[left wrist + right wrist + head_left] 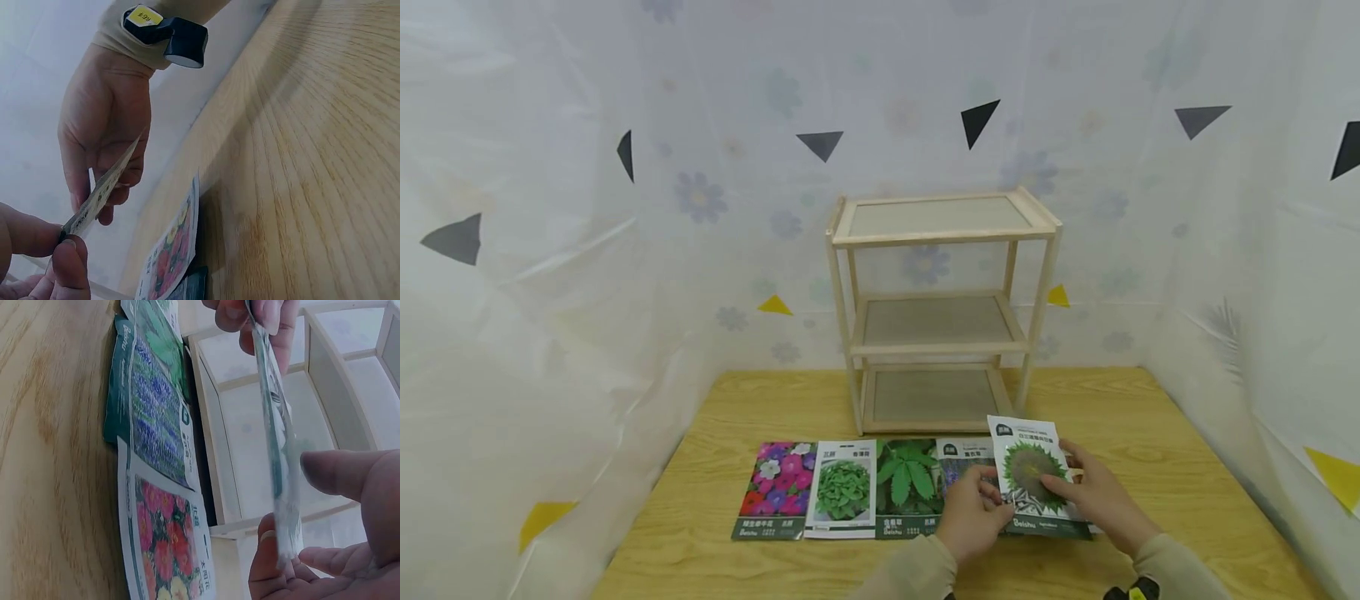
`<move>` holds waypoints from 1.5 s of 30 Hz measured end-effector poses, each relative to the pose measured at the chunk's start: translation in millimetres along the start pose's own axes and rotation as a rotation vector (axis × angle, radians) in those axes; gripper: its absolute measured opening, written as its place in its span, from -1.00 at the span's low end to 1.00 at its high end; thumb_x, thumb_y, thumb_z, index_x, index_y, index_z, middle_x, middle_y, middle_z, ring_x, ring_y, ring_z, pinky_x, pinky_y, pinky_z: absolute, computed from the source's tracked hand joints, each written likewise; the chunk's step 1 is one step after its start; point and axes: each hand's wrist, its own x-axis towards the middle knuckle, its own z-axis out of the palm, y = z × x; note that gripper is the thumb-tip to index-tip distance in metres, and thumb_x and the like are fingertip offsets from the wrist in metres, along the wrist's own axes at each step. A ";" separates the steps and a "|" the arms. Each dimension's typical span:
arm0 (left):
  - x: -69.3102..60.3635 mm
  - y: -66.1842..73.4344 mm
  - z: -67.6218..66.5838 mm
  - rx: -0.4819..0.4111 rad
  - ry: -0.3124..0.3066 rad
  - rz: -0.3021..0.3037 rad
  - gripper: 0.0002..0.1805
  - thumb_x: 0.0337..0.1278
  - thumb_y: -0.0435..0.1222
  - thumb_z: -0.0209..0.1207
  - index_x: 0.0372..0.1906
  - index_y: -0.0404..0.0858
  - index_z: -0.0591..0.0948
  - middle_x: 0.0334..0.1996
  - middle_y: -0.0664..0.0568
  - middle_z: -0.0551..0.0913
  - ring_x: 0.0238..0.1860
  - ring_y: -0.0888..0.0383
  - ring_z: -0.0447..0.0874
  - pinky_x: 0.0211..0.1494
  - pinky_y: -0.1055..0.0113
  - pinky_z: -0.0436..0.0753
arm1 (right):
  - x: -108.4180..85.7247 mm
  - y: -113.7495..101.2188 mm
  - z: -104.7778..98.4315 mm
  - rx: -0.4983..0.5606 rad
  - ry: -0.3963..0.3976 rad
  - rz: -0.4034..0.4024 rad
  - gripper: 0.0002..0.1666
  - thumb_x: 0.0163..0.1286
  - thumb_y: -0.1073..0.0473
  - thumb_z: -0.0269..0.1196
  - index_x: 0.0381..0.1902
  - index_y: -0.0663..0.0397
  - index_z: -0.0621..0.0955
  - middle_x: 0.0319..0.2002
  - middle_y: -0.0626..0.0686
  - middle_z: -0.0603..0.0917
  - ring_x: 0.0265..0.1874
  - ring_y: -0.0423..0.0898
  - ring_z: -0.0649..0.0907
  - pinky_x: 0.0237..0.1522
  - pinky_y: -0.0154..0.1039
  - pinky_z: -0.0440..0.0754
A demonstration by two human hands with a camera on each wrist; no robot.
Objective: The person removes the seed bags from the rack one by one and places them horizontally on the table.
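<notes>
My left hand (973, 512) pinches the lower left edge of a seed packet (1033, 467) with a round green-rimmed picture, held tilted above the table. My right hand (1101, 492) is at the packet's other edge, its fingers behind it; in the right wrist view its thumb (340, 475) stands slightly apart from the front. Below lies a row of packets: pink and purple flowers (778, 483), a leafy green herb (842, 492), a jagged green leaf (906, 479), purple flower spikes (153, 394) and red flowers (165, 537). The held packet hides the red-flower one in the head view.
A three-tier pale wooden rack (943, 350) stands behind the row at the back of the wood-grain table (677, 508). White patterned sheeting (737, 125) surrounds the table at the back and sides.
</notes>
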 end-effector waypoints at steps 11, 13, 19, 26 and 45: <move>8.1 5.9 34.9 0.268 -0.080 0.035 -0.34 -0.01 -0.29 0.38 0.28 -0.21 0.46 -0.41 0.29 0.50 -0.39 0.40 0.51 -0.29 0.45 0.55 | 0.2 20.2 -19.8 -0.034 0.066 0.064 0.21 0.30 -0.28 0.21 0.48 0.37 -0.13 0.31 0.51 0.10 0.22 0.43 0.24 0.09 0.24 0.38; 9.6 6.3 39.3 0.380 -0.106 0.050 -0.28 -0.01 -0.17 0.40 0.31 -0.17 0.43 -0.32 0.30 0.55 -0.26 0.37 0.55 -0.20 0.40 0.58 | 0.4 23.7 -23.9 -0.059 0.083 0.057 0.21 0.30 -0.29 0.21 0.48 0.38 -0.12 0.30 0.52 0.11 0.20 0.40 0.27 0.09 0.23 0.38; 12.0 5.0 46.1 0.776 -0.142 0.184 -0.17 -0.02 0.17 0.32 0.35 -0.08 0.39 0.20 0.18 0.45 0.20 0.20 0.41 0.13 0.26 0.53 | 1.4 33.2 -33.1 -0.069 0.104 0.064 0.20 0.32 -0.30 0.18 0.48 0.39 -0.11 0.29 0.53 0.12 0.12 0.32 0.36 0.00 0.11 0.43; 19.4 1.4 53.6 0.979 -0.161 0.343 -0.22 0.03 0.24 0.22 0.29 -0.10 0.45 0.28 0.23 0.36 0.27 0.25 0.33 0.20 0.39 0.46 | 8.1 48.2 -42.3 -0.073 0.084 0.089 0.23 0.30 -0.36 0.16 0.47 0.40 -0.12 0.31 0.55 0.10 0.14 0.34 0.33 0.02 0.13 0.42; 51.8 6.8 81.6 1.271 -0.311 0.394 -0.35 0.04 0.36 0.06 0.19 0.14 0.51 0.17 0.39 0.44 0.26 0.38 0.31 0.31 0.39 0.33 | 22.4 74.9 -69.2 -0.116 0.014 0.136 0.31 0.29 -0.44 0.08 0.45 0.48 -0.19 0.39 0.56 -0.12 0.30 0.53 0.03 0.15 0.38 0.26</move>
